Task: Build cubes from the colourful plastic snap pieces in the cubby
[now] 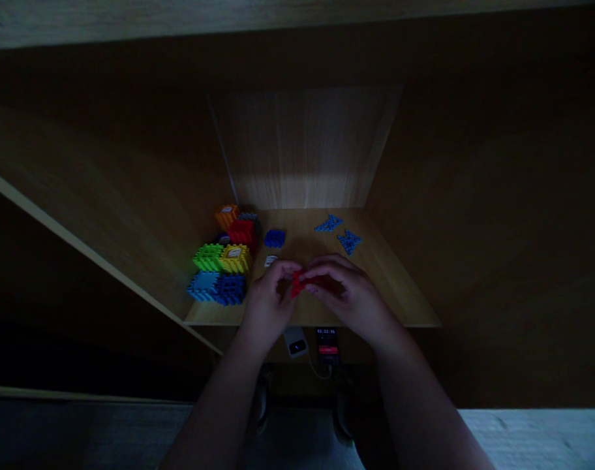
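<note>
Between both hands, above the front of a wooden shelf, is a red plastic building piece. My left hand pinches its left side with thumb and fingertips. From the right, my right hand grips it too, its fingers curled and hiding part of the piece. A dark blue notched piece lies just beyond my left hand, with a small white piece nearer to it. Two blue triangular lattice pieces lie farther back on the right.
Stacks of notched square pieces line the shelf's left side: orange, red, green, yellow and blue. Wooden walls enclose both sides. Below the front edge are a phone and a white device with a cable.
</note>
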Available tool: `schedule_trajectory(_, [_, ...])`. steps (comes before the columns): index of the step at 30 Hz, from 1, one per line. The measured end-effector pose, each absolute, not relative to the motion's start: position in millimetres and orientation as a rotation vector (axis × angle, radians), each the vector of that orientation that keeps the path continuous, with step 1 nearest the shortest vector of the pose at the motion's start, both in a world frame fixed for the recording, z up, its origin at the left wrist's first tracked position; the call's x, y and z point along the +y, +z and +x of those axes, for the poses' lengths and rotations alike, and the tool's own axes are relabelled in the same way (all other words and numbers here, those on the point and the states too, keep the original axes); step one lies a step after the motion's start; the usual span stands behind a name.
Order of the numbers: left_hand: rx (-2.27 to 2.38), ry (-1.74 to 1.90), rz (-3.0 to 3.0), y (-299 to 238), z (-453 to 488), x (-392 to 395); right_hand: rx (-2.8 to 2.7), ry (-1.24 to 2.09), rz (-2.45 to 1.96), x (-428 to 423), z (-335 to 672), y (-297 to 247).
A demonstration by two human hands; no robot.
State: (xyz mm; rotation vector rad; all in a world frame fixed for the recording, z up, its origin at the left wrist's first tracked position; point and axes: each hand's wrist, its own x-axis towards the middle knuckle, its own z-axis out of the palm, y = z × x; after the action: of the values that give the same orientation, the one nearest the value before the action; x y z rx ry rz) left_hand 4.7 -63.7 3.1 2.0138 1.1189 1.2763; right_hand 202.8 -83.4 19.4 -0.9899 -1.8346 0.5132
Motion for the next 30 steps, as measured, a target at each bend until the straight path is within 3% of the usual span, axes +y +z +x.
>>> schedule_trajectory(7, [1.110, 1.266, 1.948, 1, 3, -65, -1.802, 0.746, -0.971, -85, 205, 18])
schedule_trajectory(17, [1.203, 1.196, 2.099, 0, 10, -59, -1.866, 0.289, -1.308, -80, 232, 17])
schedule_trajectory(30, [1.259, 1.091, 2.198, -2, 13, -56, -2.016, 0.284, -1.457, -82, 232, 13])
